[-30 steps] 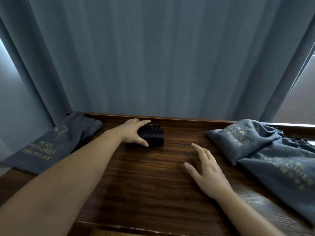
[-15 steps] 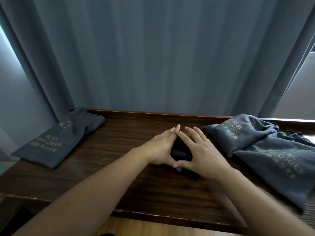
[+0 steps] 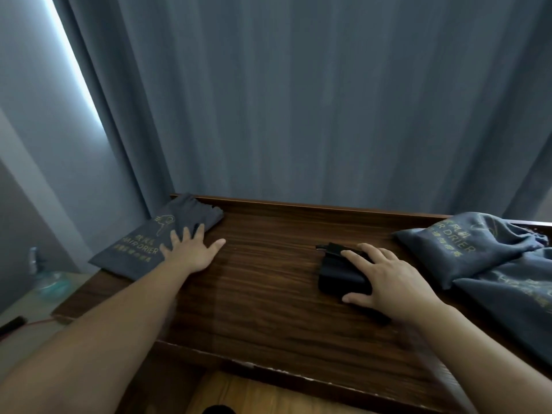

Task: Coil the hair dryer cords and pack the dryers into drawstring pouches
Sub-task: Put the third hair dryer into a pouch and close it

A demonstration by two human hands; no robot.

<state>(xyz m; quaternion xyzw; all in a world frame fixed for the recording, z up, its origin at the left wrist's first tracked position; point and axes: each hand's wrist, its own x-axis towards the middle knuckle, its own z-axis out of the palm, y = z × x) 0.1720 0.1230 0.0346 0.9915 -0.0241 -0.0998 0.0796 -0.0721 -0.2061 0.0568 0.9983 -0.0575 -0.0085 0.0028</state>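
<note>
Head view: dryer [image 3: 337,271] lies lengthwise away, right hand [image 3: 388,279] gripping; left hand [image 3: 191,249] flat.

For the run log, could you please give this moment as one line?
left hand: flat, fingers on empty pouch | right hand: holds black dryer on table | filled pouches: far right

A hotel guest room or bedroom is suggested: heavy grey-blue curtains [image 3: 298,100] are drawn behind a dark wooden desk [image 3: 268,294], daylight is seen at their left edge, and grey drawstring pouches [image 3: 466,243] printed "HAIR DRIER" are laid on the desk
</note>
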